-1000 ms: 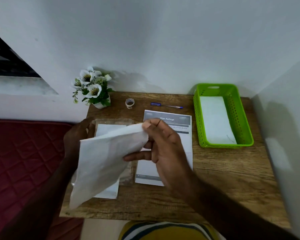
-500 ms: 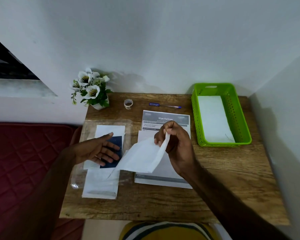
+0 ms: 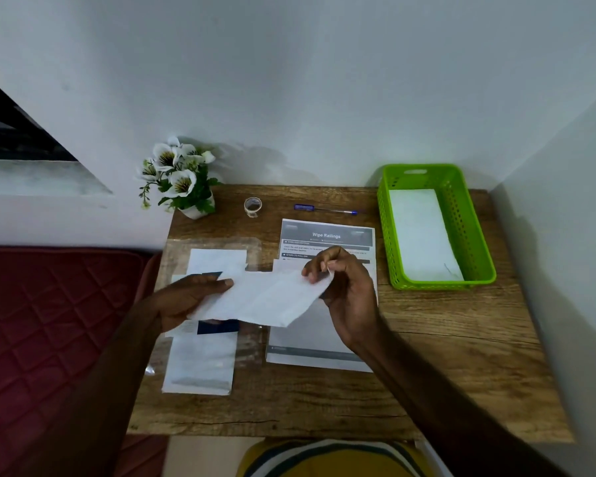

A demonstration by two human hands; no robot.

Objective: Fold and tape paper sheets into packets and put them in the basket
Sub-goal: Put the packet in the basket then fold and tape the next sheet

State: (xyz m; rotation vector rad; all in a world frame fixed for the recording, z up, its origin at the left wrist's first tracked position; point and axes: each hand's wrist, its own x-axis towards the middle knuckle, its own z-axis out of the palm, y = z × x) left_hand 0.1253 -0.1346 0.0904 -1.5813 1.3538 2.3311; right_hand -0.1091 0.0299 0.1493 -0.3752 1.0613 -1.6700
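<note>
On the desk, room corner: pale walls meet behind a wooden table (image 3: 427, 373); a red quilted mattress (image 3: 49, 321) lies to its left.
Basket (image 3: 475, 235): green, far right of the table, a white packet (image 3: 420, 232) lying flat inside.
Printed sheet (image 3: 324, 342): flat mid-table, under the right hand.
Paper stack (image 3: 200, 366): white sheets on clear plastic, left side.
Paper sheet (image 3: 265, 297): white, held above the table between both hands.
Left hand (image 3: 183, 301): cups the sheet's left end, thumb on top, fingers hidden beneath.
Right hand (image 3: 344, 290): fingertips curled, pinching the sheet's right corner.
Far edge: flower pot (image 3: 186, 180), tape roll (image 3: 253, 205), blue pen (image 3: 324, 209).
</note>
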